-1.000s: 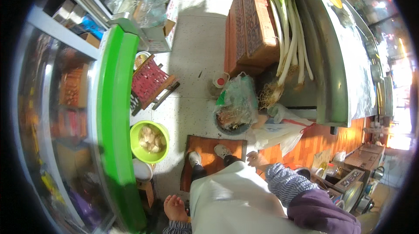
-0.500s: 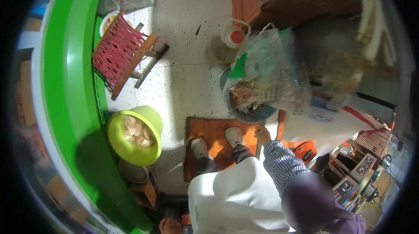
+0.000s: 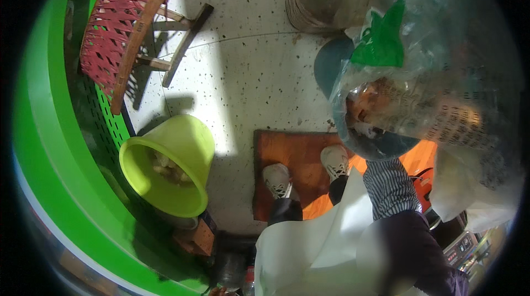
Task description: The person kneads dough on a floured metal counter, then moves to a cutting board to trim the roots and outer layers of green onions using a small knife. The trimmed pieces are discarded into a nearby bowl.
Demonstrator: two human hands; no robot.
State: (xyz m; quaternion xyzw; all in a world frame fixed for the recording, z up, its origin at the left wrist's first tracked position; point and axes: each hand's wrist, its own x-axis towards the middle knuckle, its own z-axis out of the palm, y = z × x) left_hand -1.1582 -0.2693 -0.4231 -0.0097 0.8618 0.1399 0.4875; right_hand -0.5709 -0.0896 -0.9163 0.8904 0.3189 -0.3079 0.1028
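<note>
My right arm, in a striped cuff (image 3: 391, 188) and a dark purple sleeve, reaches forward to a round blue-grey bin (image 3: 333, 63). The near side of this bin hides my right hand, so its fingers do not show. A clear plastic bag (image 3: 436, 83) with a green patch lies over the bin's right side. Brownish scraps (image 3: 369, 105) show in the bin's mouth. Only a sliver of my left hand (image 3: 218, 291) appears at the bottom edge, beside a dark bottle; its fingers are cut off.
A yellow-green bucket (image 3: 201, 141) with pale pieces inside stands on the left, by a green counter (image 3: 44, 130). Beyond it is a wooden stool (image 3: 143, 36) with red webbing. A large clear jug (image 3: 317, 1) stands behind the bin. An orange-brown mat (image 3: 295, 147) lies under my feet.
My view has come lower and closer to the bin and bag. My right hand, visible before beside the bin, has moved forward out of sight behind its near side. Less of my left hand shows.
</note>
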